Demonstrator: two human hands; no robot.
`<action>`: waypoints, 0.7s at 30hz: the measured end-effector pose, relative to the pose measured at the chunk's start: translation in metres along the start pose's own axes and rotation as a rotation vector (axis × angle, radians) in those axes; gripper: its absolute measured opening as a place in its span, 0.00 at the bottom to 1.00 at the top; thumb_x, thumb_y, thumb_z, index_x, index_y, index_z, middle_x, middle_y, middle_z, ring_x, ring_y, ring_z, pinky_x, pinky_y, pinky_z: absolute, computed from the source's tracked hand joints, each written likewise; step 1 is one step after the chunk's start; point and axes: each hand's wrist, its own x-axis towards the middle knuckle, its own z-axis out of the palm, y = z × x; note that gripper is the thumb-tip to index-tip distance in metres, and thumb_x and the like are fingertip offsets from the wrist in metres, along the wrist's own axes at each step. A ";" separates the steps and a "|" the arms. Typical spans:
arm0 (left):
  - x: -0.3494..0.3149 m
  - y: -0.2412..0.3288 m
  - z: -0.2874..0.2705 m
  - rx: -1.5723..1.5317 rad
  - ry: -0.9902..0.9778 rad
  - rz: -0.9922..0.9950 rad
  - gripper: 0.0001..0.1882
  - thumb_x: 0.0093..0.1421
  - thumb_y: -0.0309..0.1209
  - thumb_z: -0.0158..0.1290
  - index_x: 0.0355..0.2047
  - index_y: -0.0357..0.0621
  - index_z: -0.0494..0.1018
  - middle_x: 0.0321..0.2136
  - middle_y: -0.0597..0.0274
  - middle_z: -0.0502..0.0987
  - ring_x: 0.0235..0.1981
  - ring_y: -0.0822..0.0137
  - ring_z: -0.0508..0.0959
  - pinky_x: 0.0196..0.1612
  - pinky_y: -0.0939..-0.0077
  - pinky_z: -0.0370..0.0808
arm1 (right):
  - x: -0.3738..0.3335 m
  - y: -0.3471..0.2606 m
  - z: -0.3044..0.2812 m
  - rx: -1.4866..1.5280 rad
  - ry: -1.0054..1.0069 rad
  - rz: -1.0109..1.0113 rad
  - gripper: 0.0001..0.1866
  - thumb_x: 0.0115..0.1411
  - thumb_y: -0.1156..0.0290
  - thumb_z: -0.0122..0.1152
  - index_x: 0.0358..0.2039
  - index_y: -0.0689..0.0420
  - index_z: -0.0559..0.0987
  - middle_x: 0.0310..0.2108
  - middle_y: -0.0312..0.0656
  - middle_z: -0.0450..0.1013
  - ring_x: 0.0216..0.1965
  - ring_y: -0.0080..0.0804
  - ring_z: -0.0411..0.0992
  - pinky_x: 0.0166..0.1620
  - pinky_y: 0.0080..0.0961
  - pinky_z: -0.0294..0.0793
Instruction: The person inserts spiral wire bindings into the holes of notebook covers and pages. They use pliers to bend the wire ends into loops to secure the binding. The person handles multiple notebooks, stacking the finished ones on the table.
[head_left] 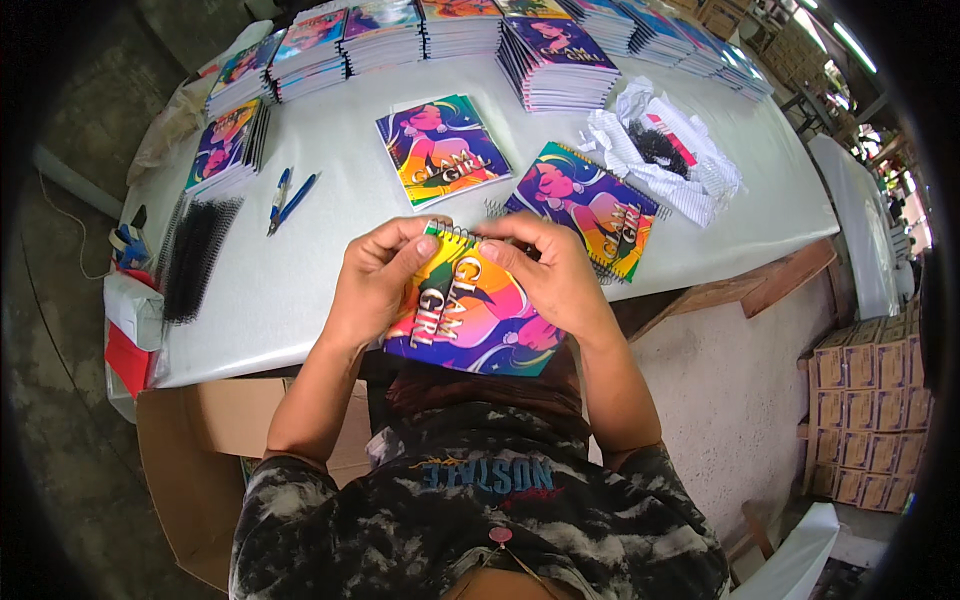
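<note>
Between my two hands is a colourful spiral notebook (pixel 470 310), its cover turned sideways and its black coil along the far edge. My left hand (pixel 385 265) grips the coil edge at its left end, thumb on the cover. My right hand (pixel 545 265) pinches the same edge farther right, its fingers curled behind. Just beyond lie a loose notebook (pixel 445 150) of the same design and, to the right, another notebook (pixel 590 205) with loose coils poking out beside it. The fingertips behind the held notebook are hidden.
Stacks of notebooks (pixel 385 45) line the table's far edge. Crumpled paper (pixel 690 180) holding black bits lies at the right. On the left are black spiral coils (pixel 200 255), blue pens (pixel 290 205) and a small notebook pile (pixel 225 150). A cardboard box (pixel 190 480) stands below the table (pixel 300 330).
</note>
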 end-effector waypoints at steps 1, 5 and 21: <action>0.002 -0.001 0.000 -0.001 -0.003 0.003 0.11 0.60 0.27 0.50 0.40 0.32 0.73 0.33 0.61 0.76 0.33 0.76 0.74 0.40 0.82 0.72 | 0.000 0.002 0.001 0.000 0.009 0.029 0.11 0.55 0.70 0.59 0.32 0.65 0.76 0.25 0.43 0.75 0.28 0.23 0.72 0.33 0.22 0.70; 0.008 -0.006 0.000 -0.101 -0.027 -0.008 0.10 0.60 0.26 0.49 0.39 0.33 0.73 0.33 0.60 0.76 0.34 0.74 0.75 0.41 0.79 0.72 | 0.001 -0.002 -0.005 0.005 -0.028 0.157 0.11 0.54 0.69 0.60 0.34 0.65 0.77 0.26 0.43 0.76 0.28 0.20 0.71 0.34 0.19 0.69; 0.031 -0.010 -0.003 0.100 -0.299 0.008 0.08 0.46 0.13 0.47 0.25 0.39 0.69 0.25 0.68 0.69 0.28 0.79 0.69 0.33 0.85 0.67 | -0.020 -0.003 0.006 0.018 0.173 0.066 0.10 0.41 0.82 0.65 0.26 0.62 0.74 0.25 0.41 0.73 0.27 0.30 0.73 0.32 0.24 0.71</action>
